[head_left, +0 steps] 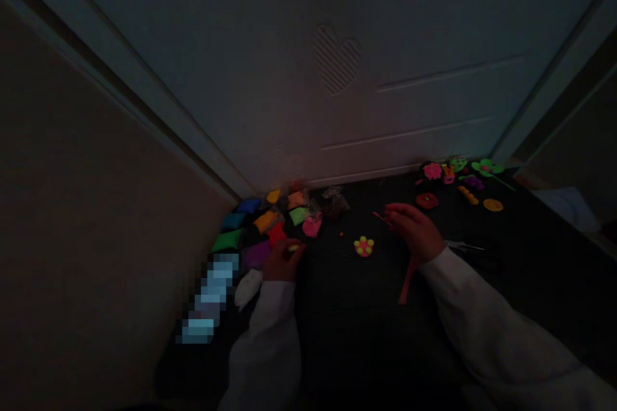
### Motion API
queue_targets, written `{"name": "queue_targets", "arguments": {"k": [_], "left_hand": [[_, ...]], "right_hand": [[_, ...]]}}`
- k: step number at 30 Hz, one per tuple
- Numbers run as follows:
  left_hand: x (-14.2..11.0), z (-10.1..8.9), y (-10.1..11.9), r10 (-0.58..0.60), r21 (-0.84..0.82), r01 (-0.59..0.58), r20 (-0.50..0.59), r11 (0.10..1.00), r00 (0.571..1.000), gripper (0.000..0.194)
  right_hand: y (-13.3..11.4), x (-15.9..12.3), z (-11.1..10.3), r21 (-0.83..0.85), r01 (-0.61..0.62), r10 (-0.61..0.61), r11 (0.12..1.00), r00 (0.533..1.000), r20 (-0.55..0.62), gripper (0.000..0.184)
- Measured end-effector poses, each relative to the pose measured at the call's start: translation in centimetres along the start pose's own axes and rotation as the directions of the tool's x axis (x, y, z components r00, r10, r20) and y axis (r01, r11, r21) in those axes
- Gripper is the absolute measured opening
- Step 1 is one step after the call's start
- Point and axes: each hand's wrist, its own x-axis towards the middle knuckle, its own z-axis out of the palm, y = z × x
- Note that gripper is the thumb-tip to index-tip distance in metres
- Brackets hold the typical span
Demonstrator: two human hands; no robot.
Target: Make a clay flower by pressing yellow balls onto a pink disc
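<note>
My left hand [282,261] is closed in a pinch on a small piece of yellow clay [294,247], beside the bags of coloured clay. On the dark table between my hands lies a pink clay piece [364,252] topped with several yellow balls, like a flower. A tiny orange ball [342,234] is to its left. My right hand [418,232] is raised to the right of the flower, its fingers closed around a thin pink stick-like tool [382,218] whose tip points left. A flat pink strip [407,284] lies beneath that wrist.
Bags of coloured clay [266,221] stand along the left. A pixelated bright rectangle [209,302] is nearer me. Scissors [465,246] lie right of my right hand. Finished clay figures [448,173] sit at the back right. A white panel with hearts [265,77] rises behind.
</note>
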Motion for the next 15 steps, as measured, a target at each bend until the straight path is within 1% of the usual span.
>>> {"name": "queue_targets", "arguments": {"k": [3,7,11,15], "left_hand": [[-0.1,0.7,-0.3,0.125,0.155,-0.125,0.010,0.980,0.992,0.013],[-0.3,1.4,-0.5,0.216,0.340,-0.215,0.034,0.915,0.976,0.026],[0.0,1.4,-0.1,0.244,0.501,-0.227,0.033,0.835,0.969,0.041],[0.7,1.6,1.4,0.213,0.626,-0.170,0.006,0.762,0.977,0.052]], "right_hand": [[0.0,0.1,0.0,-0.019,-0.006,0.006,1.000,1.000,0.003,0.034],[-0.1,0.0,0.1,-0.050,-0.003,0.004,0.999,1.000,0.019,0.035],[-0.4,-0.1,0.2,-0.065,0.002,-0.001,0.998,1.000,0.024,0.034],[-0.5,0.0,0.2,-0.061,-0.001,0.003,0.998,1.000,0.027,0.030]]}}
